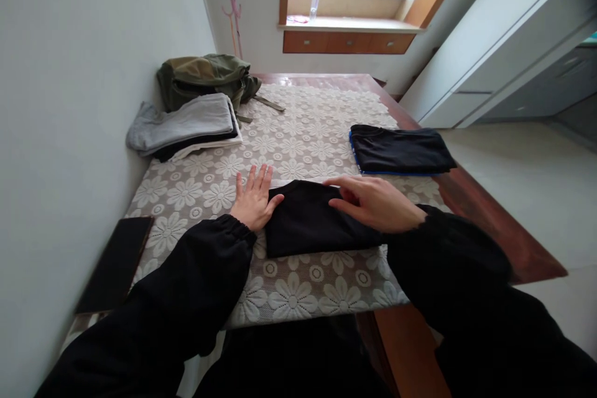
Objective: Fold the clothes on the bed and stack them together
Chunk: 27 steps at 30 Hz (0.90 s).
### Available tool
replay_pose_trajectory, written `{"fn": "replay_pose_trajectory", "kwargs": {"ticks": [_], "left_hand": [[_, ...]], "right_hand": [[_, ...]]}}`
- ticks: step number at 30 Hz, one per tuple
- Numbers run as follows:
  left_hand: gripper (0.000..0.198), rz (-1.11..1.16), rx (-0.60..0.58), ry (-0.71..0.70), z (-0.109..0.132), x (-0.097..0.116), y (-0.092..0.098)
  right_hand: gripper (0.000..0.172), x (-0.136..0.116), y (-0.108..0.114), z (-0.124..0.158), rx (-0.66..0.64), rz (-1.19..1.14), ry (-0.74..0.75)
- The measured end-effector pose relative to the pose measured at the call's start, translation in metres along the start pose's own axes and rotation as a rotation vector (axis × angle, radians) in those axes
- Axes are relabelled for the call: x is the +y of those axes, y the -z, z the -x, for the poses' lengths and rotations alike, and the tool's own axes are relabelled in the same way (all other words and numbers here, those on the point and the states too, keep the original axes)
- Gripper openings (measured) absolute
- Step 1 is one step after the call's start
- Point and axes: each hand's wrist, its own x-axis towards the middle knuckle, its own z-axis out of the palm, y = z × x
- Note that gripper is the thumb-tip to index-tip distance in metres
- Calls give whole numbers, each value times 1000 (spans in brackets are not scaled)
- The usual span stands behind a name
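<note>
A folded black garment (308, 224) lies flat on the tablecloth in front of me, with a thin pale strip showing along its far edge. My left hand (254, 202) rests at the garment's left end, fingers spread and thumb against its edge. From the right, my right hand (377, 202) reaches over the garment. Its index finger stretches along the far edge, with the thumb held apart from it; the other fingers are partly hidden beneath the hand.
A floral lace tablecloth (289, 118) covers most of the wooden table (517, 239). Folded grey, black and white clothes (186, 121) lie at left, before an olive backpack (205, 74). Dark folded clothes (401, 149) sit at right. A flat black object (116, 264) lies beside the left wall.
</note>
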Motion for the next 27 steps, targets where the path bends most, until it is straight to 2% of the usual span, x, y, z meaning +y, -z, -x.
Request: {"fn": "replay_pose_trajectory", "kwargs": {"ticks": [4, 7, 11, 15, 20, 24, 27], "left_hand": [[66, 107, -31, 61, -8, -15, 9], [57, 202, -123, -40, -12, -21, 16], [58, 319, -227, -205, -17, -28, 20], [51, 363, -155, -170, -18, -28, 21], [43, 362, -56, -134, -16, -17, 21], [40, 361, -52, -139, -16, -15, 20], [39, 390, -53, -113, -16, -17, 20]], "right_hand": [[23, -36, -17, -37, -168, -82, 242], [17, -49, -41, -53, -228, -54, 366], [22, -58, -75, -57, -123, -4, 515], [24, -58, -101, -52, -19, -26, 529], [21, -55, -106, -50, -46, -45, 562], [17, -59, -101, -48, -133, -57, 685], [23, -63, -99, -46, -209, -105, 752]]}}
